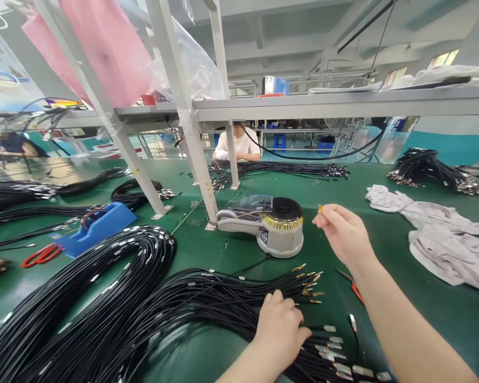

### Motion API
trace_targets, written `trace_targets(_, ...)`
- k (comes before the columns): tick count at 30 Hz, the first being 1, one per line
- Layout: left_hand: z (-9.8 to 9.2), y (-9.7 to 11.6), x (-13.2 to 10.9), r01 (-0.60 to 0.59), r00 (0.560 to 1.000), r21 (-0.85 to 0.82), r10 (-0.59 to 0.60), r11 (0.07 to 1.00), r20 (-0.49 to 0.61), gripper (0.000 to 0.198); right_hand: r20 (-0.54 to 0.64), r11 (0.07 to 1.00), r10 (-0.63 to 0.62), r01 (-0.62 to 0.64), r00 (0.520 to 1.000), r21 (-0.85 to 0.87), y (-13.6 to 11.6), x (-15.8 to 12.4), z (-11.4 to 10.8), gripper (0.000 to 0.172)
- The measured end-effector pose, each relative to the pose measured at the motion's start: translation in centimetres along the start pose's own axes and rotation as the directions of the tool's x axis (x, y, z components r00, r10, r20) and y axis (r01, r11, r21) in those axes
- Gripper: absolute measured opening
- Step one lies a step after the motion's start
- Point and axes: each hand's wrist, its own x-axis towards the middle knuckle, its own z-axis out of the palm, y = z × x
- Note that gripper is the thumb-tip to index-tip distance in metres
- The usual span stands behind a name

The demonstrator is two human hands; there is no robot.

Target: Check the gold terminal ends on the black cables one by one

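My right hand (345, 231) is raised just right of a grey-white automatic tape dispenser (281, 239), pinching a small piece of yellow tape (320, 208) between thumb and fingertips. Short yellow strips (281, 222) stick out around the dispenser's rim. Below it, my left hand (281, 327) is curled over a bundle of black cables (207, 298), its fingers closed around cable; the fingertips are hidden. Several cable ends near it carry yellow wraps (309, 282), while others at the lower right have silver, bare-looking tips (335, 348).
A long looped cable bundle (143, 250) fills the left. Beyond it are a blue tape holder (99, 226) and red-handled scissors (42, 256). White gloves (443, 234) lie right. Shelf posts (195, 159) rise from the green table (195, 351). A person (239, 143) sits across.
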Motion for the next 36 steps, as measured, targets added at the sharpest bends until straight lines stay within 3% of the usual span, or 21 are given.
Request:
trace_targets(4,1.6,0.5,0.1,-0.042,0.999,-0.077,0.039,0.996,-0.038,0.011,0.14,0.976,-0.026,-0.005,0.99,0.219,-1.4,-3.8,0.2,0.005)
trace_targets(8,0.3,0.9,0.6,0.041,0.995,-0.295,-0.068,0.955,-0.079,0.012,0.156,0.977,0.003,-0.036,0.988,0.208,-1.0,-5.2,0.5,0.006)
trace_targets(10,-1.4,0.7,0.8,0.13,0.975,-0.514,-0.202,0.848,-0.088,0.011,0.176,0.989,-0.012,-0.015,0.984,0.15,-0.8,-5.4,0.6,0.009)
trace_targets(12,-3.2,0.5,1.0,0.191,0.944,-0.708,-0.324,0.68,-0.057,0.01,0.216,0.999,-0.021,0.011,0.976,0.051,-0.8,-5.4,0.6,0.011)
trace_targets(14,-4.4,0.4,0.9,0.197,0.93,-0.805,-0.368,0.559,-0.028,0.011,0.293,0.997,0.004,0.019,0.956,-0.079,-0.8,-5.5,0.7,0.014)
trace_targets(19,-5.0,0.6,0.7,0.177,0.922,-0.829,-0.383,0.531,-0.048,0.013,0.442,0.954,0.058,0.08,0.895,-0.289,-0.2,-5.8,1.1,0.02)
trace_targets(24,-4.7,0.8,0.6,0.157,0.891,-0.796,-0.431,0.585,-0.141,0.013,0.404,0.951,0.032,0.096,0.914,-0.293,0.3,-5.7,1.0,0.023)
trace_targets(29,-4.6,0.8,0.6,0.182,0.877,-0.78,-0.458,0.599,-0.147,0.013,0.48,0.951,0.048,0.107,0.876,-0.29,0.4,-5.7,0.6,0.023)
trace_targets(33,-4.9,1.1,0.7,0.16,0.93,-0.882,-0.368,0.443,-0.016,0.006,0.48,0.957,0.022,0.121,0.877,-0.264,0.7,-6.0,0.8,0.022)
trace_targets(36,-5.1,1.5,0.7,0.159,0.955,-0.946,-0.289,0.283,0.074,0.017,0.499,0.968,0.043,0.088,0.866,-0.237,0.9,-6.6,1.6,0.026)
